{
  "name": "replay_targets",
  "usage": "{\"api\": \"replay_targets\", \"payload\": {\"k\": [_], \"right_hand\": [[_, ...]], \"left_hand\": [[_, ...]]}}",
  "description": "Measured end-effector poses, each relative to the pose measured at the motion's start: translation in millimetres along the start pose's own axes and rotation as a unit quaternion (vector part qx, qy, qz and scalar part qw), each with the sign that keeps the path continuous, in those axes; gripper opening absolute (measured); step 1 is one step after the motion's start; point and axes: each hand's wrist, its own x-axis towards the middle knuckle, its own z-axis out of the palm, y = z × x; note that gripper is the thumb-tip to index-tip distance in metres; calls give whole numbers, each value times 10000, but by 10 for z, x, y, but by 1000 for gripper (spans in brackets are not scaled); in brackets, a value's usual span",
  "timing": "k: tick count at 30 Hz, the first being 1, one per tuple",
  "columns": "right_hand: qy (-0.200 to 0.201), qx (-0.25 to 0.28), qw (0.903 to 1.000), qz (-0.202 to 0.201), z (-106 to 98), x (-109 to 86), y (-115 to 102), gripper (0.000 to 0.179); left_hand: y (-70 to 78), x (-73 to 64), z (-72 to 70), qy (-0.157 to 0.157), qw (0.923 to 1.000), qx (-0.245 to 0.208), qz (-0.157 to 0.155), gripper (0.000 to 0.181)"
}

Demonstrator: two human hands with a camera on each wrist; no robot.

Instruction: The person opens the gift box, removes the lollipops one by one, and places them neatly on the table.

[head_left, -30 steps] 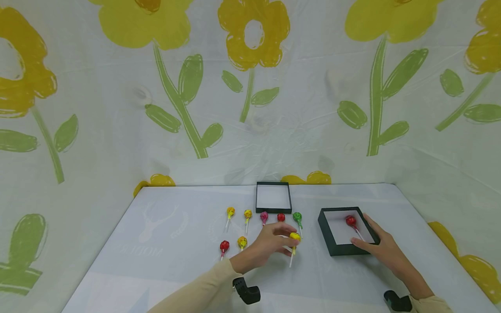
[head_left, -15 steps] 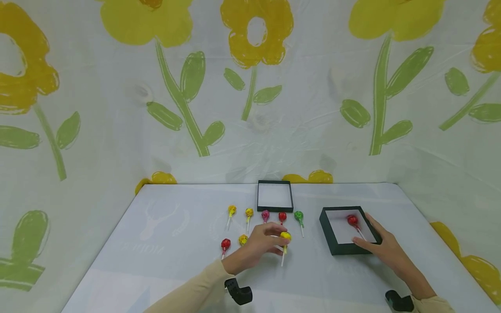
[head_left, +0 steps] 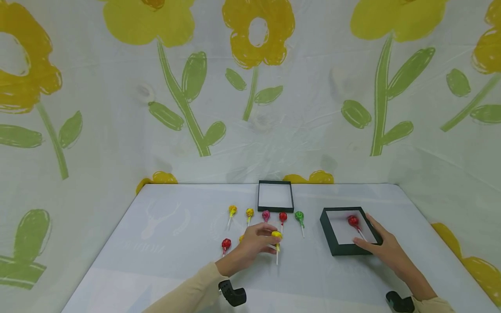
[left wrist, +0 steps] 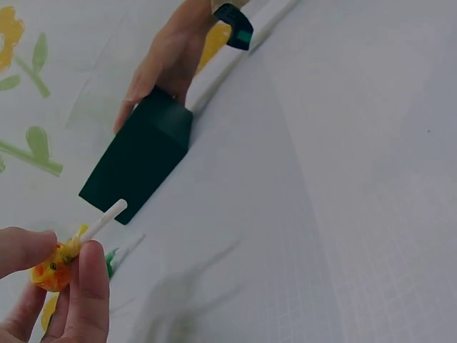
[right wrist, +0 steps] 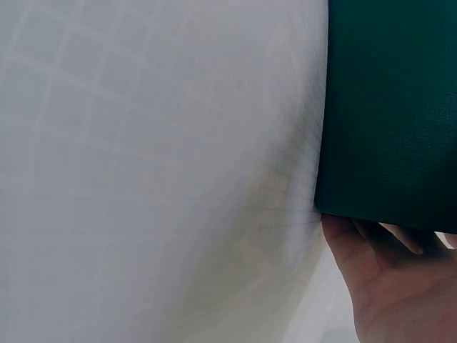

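Observation:
In the head view my left hand [head_left: 250,245] pinches a yellow lollipop [head_left: 277,234], raised over the table with its white stick pointing down. The left wrist view shows thumb and fingers around the wrapped candy ball [left wrist: 53,271]. My right hand [head_left: 391,252] grips the dark green open box [head_left: 344,250] at its right side, thumb over the near rim. A red lollipop [head_left: 353,221] lies inside that box. From the right wrist view, the fingers [right wrist: 346,246] sit against the box's green wall [right wrist: 393,121].
Behind the left hand lie yellow [head_left: 232,210], pink [head_left: 266,214], red [head_left: 283,216] and green [head_left: 299,216] lollipops in a row, and another red lollipop [head_left: 226,244] lies nearer. A shallow dark-rimmed tray [head_left: 275,209] stands at the back. Flower-printed cloth [head_left: 313,143] encloses the table.
My left hand has moved to the left with the yellow lollipop, away from the box and across the nearer yellow one. The right hand keeps its hold on the box.

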Motion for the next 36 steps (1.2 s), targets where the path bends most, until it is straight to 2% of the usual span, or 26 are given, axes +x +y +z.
{"api": "replay_targets", "payload": {"k": [6, 10, 14, 18, 26, 36], "right_hand": [[10, 53, 10000, -56, 1, -3, 3, 96], [10, 55, 10000, -50, -3, -8, -7, 97], [9, 37, 10000, 36, -1, -8, -22, 98], [2, 63, 10000, 60, 1, -8, -28, 99], [-1, 66, 10000, 51, 0, -4, -29, 99], [-13, 111, 9999, 35, 3, -2, -9, 98]], "left_hand": [[-8, -15, -66, 179, 9996, 200, 127, 35], [-10, -17, -96, 322, 9965, 738, 240, 32], [-14, -21, -112, 462, 9864, 1505, 471, 29], [-14, -24, -126, 529, 9759, 2012, 657, 27], [-9, -7, -121, 499, 9640, 2554, 543, 22], [-35, -25, -106, 385, 9466, 3116, 738, 23]]}}
